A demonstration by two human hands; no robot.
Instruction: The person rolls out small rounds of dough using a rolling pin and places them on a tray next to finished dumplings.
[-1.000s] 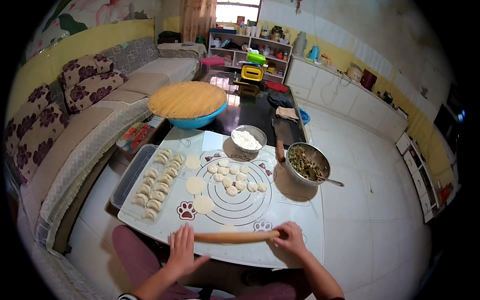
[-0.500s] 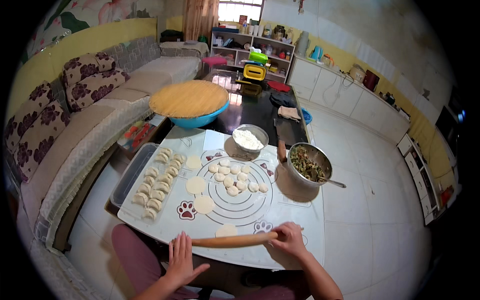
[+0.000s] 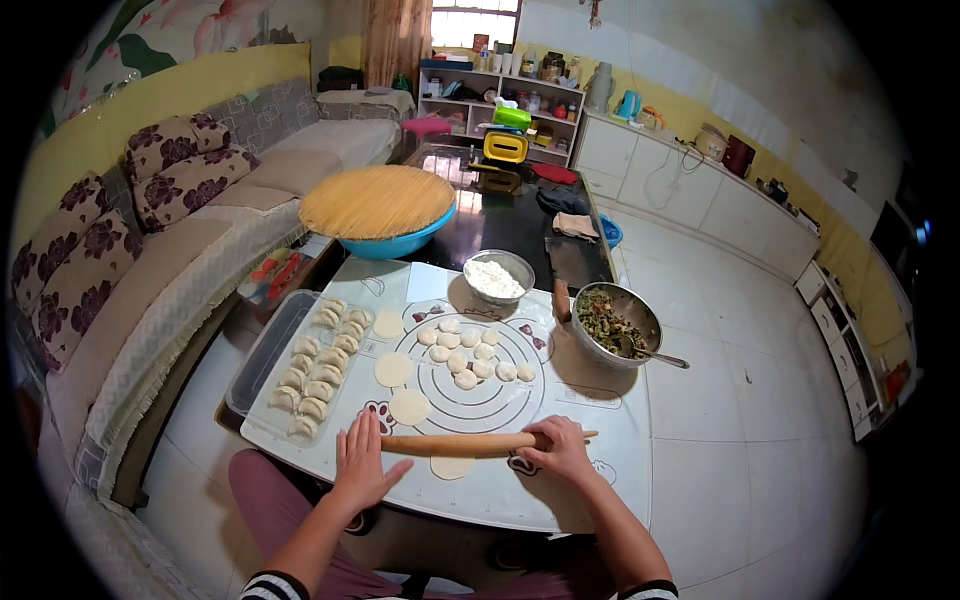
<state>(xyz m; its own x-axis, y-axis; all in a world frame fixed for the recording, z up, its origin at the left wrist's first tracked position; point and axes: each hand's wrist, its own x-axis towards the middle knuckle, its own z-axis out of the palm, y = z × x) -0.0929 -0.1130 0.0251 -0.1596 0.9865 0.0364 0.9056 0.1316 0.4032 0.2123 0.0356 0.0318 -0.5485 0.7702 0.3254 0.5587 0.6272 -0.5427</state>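
Note:
A wooden rolling pin point(image 3: 450, 445) lies across the near part of the white pastry mat point(image 3: 480, 500), over a flat round dough wrapper point(image 3: 452, 467). My left hand point(image 3: 362, 462) rests on the pin's left end, fingers stretched out and thumb apart. Around the right end, the fingers of my right hand point(image 3: 562, 450) are closed. Beyond the pin, small dough pieces point(image 3: 466, 379) sit in a cluster on the mat's printed rings. Three rolled wrappers point(image 3: 409, 407) lie in a column left of them. Folded dumplings point(image 3: 313, 409) fill rows in a clear tray at the left.
A metal bowl of chopped filling point(image 3: 618, 325) with a spoon stands at the mat's right, beside a cleaver point(image 3: 573, 265). Behind the dough is a bowl of flour point(image 3: 497, 275). A round woven tray point(image 3: 377, 202) covers a blue basin point(image 3: 400, 240). A sofa point(image 3: 180, 270) runs along the left.
Both hands and the rolling pin have moved away from me, up over the wrapper. The wrapper's near part now shows below the pin. My right hand has shifted slightly left.

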